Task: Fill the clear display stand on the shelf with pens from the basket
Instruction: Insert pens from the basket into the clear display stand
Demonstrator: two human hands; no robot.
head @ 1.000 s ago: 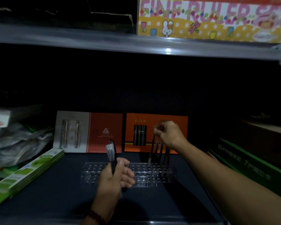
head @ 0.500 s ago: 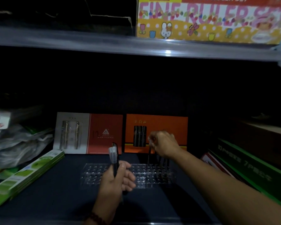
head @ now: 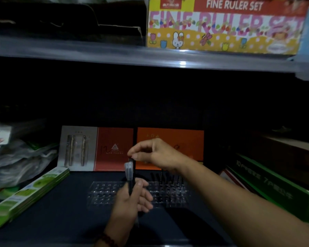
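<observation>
Shelf view, head camera. My left hand (head: 130, 198) is curled round a bundle of pens (head: 129, 172), holding it upright in front of the clear display stand (head: 103, 195). The bundle's clear caps point up. My right hand (head: 155, 154) is above the bundle, thumb and forefinger pinched on the top end of one dark pen (head: 131, 160) that rises out of it. The stand lies flat on the dark shelf (head: 61, 216). Its left and middle holes are bare, and a cluster of standing pens (head: 169, 180) fills its right end, partly hidden behind my right forearm. A grey-and-red pen box (head: 96, 148) and an orange box (head: 185, 145) lean upright behind the stand. Green flat packs (head: 30, 193) lie to the left. A ruler set box (head: 221, 27) sits on the shelf above.
</observation>
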